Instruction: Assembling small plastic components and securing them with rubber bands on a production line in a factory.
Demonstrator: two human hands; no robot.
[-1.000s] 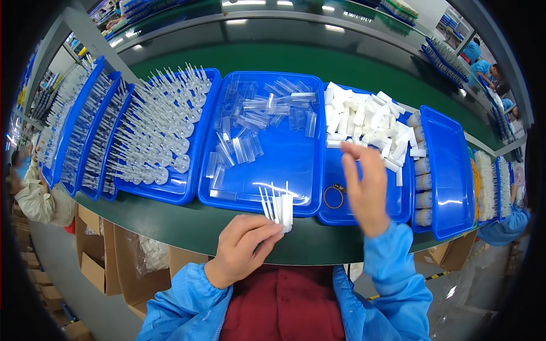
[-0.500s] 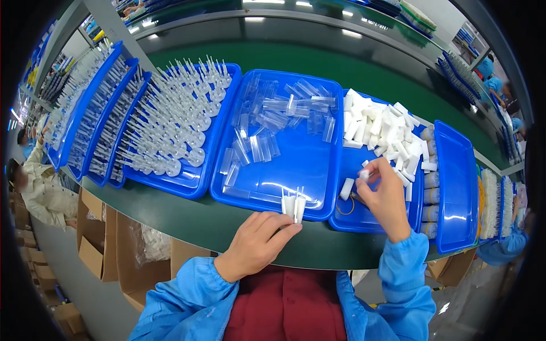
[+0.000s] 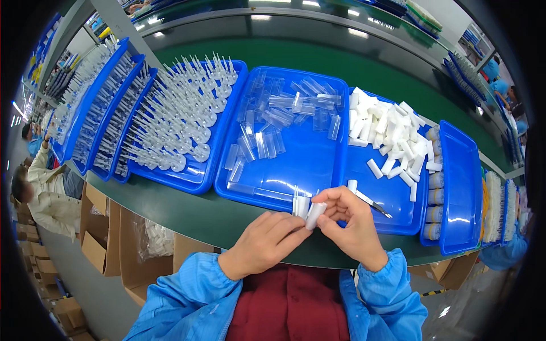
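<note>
Above the table's near edge, my left hand [image 3: 263, 241] closes around a small bundle of white cylinders with thin stems [image 3: 300, 203]. My right hand [image 3: 354, 227] is beside it, thumb and fingers pinching a white foam-like cylinder [image 3: 316, 213] against the bundle's right side. My fingers hide the lower ends of these pieces. Just past the right hand, a slim tool with a dark tip [image 3: 375, 206] shows over the right blue tray [image 3: 364, 165]; whether the hand touches it, I cannot tell. White foam-like pieces [image 3: 392, 128] are heaped in that tray.
Clear plastic sleeves [image 3: 273, 142] lie scattered in the middle blue tray [image 3: 284, 176]. On the left, a blue tray [image 3: 196, 179] holds upright clear stemmed parts [image 3: 176, 119], beside several tilted trays. Farther right is another blue tray [image 3: 460, 199]. Cardboard boxes [image 3: 131, 250] stand below the table.
My right hand has moved left from the foam pieces' tray to my left hand, bringing a white cylinder. The left hand stays near its place, still gripping the bundle.
</note>
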